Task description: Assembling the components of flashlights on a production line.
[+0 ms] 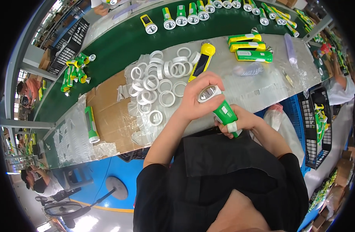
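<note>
A green flashlight (225,112) is held at a slant in front of my chest, its round reflector end up and to the left. My left hand (193,96) is closed around that end, thumb and fingers on the white rim about the shiny reflector (209,92). Lower down, my right hand (245,118) grips the green body. Something white shows at its fingers, too small to name. Just beyond my left hand lies a yellow flashlight (202,62) with a dark panel. Many loose white rings (166,98) are heaped to the left of it.
Several green and yellow flashlights (254,56) lie at the right of the plastic-covered table (270,83). More flashlights (193,18) stand along the green belt (119,52) beyond. One flashlight (91,123) lies at left beside brown cardboard (112,112). A black crate (316,127) stands right.
</note>
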A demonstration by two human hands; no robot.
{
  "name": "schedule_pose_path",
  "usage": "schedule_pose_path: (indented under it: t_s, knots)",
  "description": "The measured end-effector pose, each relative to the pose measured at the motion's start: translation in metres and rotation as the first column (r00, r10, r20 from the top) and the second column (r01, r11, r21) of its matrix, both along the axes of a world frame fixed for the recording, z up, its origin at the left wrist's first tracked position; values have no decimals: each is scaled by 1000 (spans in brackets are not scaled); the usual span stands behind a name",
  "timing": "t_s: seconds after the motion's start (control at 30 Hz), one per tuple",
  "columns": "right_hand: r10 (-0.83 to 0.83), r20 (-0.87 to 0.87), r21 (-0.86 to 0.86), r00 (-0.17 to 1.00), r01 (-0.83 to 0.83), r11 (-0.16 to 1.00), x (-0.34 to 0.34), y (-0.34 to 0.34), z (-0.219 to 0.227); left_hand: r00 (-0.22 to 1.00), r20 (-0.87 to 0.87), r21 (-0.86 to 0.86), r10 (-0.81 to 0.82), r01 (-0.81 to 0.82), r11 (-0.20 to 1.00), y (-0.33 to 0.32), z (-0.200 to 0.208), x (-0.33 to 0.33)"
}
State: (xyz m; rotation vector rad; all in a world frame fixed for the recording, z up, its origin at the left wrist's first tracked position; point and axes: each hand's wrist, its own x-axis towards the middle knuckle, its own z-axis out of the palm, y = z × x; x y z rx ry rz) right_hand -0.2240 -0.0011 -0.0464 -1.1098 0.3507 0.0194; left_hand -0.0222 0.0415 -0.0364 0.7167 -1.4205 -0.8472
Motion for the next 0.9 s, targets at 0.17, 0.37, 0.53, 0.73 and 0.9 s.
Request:
schedule_pose_path:
  t_s: [0.17, 0.37, 0.53, 0.73, 0.9]
  knots:
    - [0, -237, -144, 972, -35, 989, -18, -18, 18, 909, 365, 48, 200, -233, 971, 7, 7, -13]
    - [-272, -220, -818, 937, -25, 575, -24, -20, 10, 839, 411, 122, 356, -438, 891, -2, -26, -28]
    - [-107, -270, -614, 957, -86, 784, -25, -31, 30, 917, 208, 182, 340, -378, 908, 5, -32, -38]
    - [-85, -428, -586, 900, -206, 783, -14, -28, 35, 908, 220, 269, 357, -409, 872, 1, -51, -47]
    - [-262, -387, -906, 884, -417, -68, -9, -29, 40, 945, 11, 607, 328, -266, 748, -7, -47, -44]
